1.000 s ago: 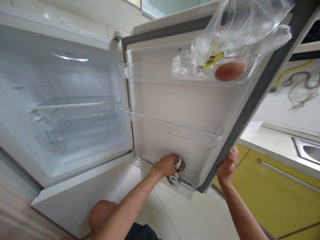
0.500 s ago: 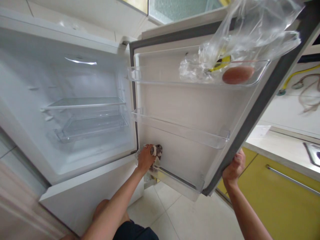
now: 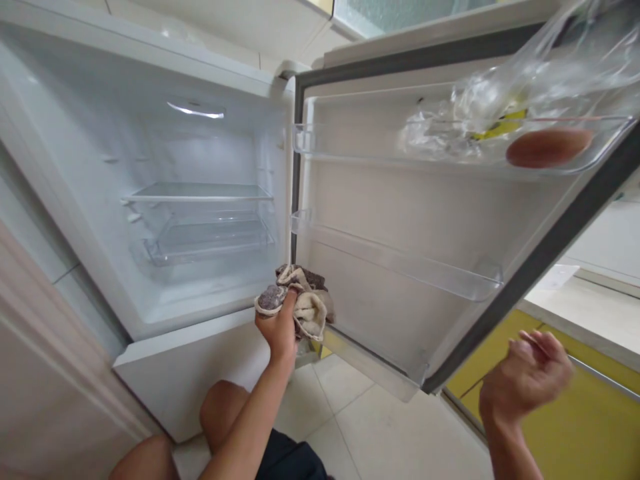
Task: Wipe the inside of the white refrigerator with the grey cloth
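In the head view, the left hand (image 3: 277, 331) has its fingers clamped on a brown and cream cloth (image 3: 311, 313). The cloth is all bunched up, so I can't tell which way is its long way. It sits right in those fingers and pokes out past them, up and to the right. It is in front of the low corner where the open door (image 3: 380, 207) meets the fridge (image 3: 215, 157). The low door shelf (image 3: 380, 367) runs off to its right. I can't tell if the cloth touches the door.

The right hand (image 3: 527, 377) is well apart from the cloth, out past the door's free edge, so the left hand is much nearer. Its fingers curl in, but I can't tell if the tips meet.
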`<state>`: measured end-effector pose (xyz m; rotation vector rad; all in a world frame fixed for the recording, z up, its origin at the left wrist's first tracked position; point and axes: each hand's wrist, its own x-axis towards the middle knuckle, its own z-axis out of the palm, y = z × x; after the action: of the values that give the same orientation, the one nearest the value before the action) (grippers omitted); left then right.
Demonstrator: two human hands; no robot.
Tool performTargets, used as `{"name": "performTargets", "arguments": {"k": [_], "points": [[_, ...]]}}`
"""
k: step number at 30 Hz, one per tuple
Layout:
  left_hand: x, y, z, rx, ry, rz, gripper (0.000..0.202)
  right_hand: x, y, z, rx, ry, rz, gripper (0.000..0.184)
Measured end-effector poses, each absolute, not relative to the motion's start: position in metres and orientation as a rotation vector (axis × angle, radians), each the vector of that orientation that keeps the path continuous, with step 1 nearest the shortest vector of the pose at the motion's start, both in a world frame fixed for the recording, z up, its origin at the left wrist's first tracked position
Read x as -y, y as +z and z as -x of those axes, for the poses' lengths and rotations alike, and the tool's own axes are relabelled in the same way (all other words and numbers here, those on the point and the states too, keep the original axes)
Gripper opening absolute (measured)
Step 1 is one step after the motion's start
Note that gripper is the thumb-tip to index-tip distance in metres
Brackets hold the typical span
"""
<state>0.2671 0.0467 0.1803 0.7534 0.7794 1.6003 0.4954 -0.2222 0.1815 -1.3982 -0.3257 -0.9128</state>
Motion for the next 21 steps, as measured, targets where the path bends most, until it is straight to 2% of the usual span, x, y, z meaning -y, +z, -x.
{"name": "performTargets", "arguments": {"k": [2, 4, 6, 9, 15, 19, 21], "points": [[-0.037, 0.179, -0.264, -0.777, 1.685, -0.672, 0.041, 0.217, 0.177, -0.454, 0.310, -1.048, 1.192, 0.028], [-0.028, 0.176, -0.265, -0.789, 1.769, -0.618, 0.042, 0.209, 0.175, -0.406, 0.483, -1.066, 1.085, 0.019], [-0.020, 0.175, -0.266, -0.805, 1.812, -0.594, 0.043, 0.196, 0.175, -0.362, 1.015, -0.875, 1.229, 0.029], [-0.006, 0.176, -0.264, -0.826, 1.832, -0.642, 0.042, 0.166, 0.180, -0.320, 1.700, -0.494, 1.327, 0.057], [0.018, 0.186, -0.237, -0.819, 1.846, -0.867, 0.045, 0.104, 0.174, -0.306, 1.732, -0.379, 1.510, 0.084], [0.021, 0.188, -0.214, -0.570, 1.899, -1.205, 0.048, 0.087, 0.170, -0.302, 1.692, -0.302, 1.462, 0.095], [0.019, 0.187, -0.204, -0.373, 1.881, -1.409, 0.059, 0.083, 0.171, -0.298, 1.624, -0.252, 1.362, 0.099]]}}
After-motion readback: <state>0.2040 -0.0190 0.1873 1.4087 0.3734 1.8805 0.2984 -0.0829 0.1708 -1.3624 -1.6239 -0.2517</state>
